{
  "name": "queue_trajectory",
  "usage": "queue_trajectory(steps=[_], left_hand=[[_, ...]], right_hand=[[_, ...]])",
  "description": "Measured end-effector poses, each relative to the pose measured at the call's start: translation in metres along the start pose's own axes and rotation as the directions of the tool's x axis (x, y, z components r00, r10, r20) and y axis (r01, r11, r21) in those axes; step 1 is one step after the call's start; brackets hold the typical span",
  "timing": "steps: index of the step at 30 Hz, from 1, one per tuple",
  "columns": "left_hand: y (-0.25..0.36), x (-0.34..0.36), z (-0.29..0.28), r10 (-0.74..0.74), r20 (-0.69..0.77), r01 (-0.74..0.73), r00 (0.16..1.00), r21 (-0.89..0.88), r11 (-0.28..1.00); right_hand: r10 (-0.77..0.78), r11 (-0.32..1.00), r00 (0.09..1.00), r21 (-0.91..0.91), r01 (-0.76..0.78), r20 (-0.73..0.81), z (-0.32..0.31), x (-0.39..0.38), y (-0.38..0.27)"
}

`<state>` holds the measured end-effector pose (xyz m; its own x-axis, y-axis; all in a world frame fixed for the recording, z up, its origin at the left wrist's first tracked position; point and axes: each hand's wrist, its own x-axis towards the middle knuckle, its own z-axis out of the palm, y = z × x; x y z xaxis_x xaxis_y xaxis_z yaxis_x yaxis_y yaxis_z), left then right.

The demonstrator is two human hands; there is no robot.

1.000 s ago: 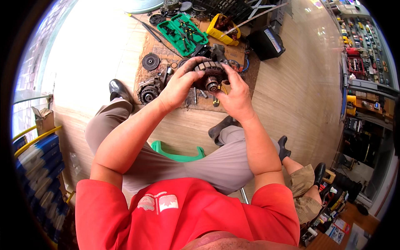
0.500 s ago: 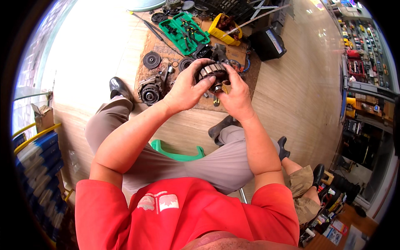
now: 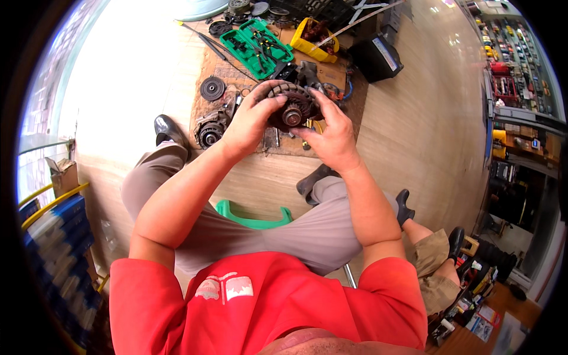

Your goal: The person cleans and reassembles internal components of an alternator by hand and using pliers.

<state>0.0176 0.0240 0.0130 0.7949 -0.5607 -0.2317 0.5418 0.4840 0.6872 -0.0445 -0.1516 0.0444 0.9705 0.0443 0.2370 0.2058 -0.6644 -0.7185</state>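
My left hand (image 3: 247,123) and my right hand (image 3: 334,135) are closed around a dark, greasy round rotor (image 3: 294,102), its ribbed rim upward and its shaft end facing me. Left fingers grip the rim; right fingers are along the other side, thumb low by the shaft. Beneath, on a stained cardboard mat (image 3: 216,62), lie an opened housing (image 3: 210,130) at left and a dark grooved disc (image 3: 212,87). Small tools lie partly hidden below the rotor.
A green tool case (image 3: 255,47), yellow bin (image 3: 313,38) and black battery (image 3: 376,56) sit beyond. A green stool (image 3: 254,220) is between my legs. Another person's leg (image 3: 429,254) is at right, blue boxes (image 3: 53,236) at left, shelving (image 3: 515,71) far right.
The rotor has turned in my hands: its shaft end, briefly half hidden by my left thumb, faces me again, and the rim looks more tilted. My hands have shifted slightly with it.
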Motion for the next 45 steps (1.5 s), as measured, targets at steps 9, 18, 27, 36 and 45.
queue_trajectory(steps=[9,18,27,36,45], left_hand=[[-0.003,0.005,-0.009,-0.084,0.1,0.112,0.991,-0.315,0.942],[-0.001,0.008,-0.008,-0.073,0.181,0.128,0.981,-0.314,0.941],[-0.005,0.007,-0.007,-0.152,0.132,0.181,0.979,-0.245,0.952],[-0.002,0.007,-0.009,-0.159,0.174,0.207,0.972,-0.307,0.929],[0.0,0.005,0.002,-0.216,-0.076,0.183,0.973,-0.315,0.931]], right_hand=[[0.078,0.99,0.993,0.126,-0.066,-0.092,-0.005,-0.004,-0.013],[0.008,0.995,0.984,0.1,0.01,-0.177,-0.004,-0.009,-0.01],[0.023,0.993,0.989,0.119,-0.005,-0.146,-0.002,-0.006,-0.003],[0.28,0.832,0.959,0.507,-0.226,-0.032,0.009,-0.004,0.012],[0.259,0.858,0.965,0.471,-0.205,-0.051,0.005,-0.003,0.016]])
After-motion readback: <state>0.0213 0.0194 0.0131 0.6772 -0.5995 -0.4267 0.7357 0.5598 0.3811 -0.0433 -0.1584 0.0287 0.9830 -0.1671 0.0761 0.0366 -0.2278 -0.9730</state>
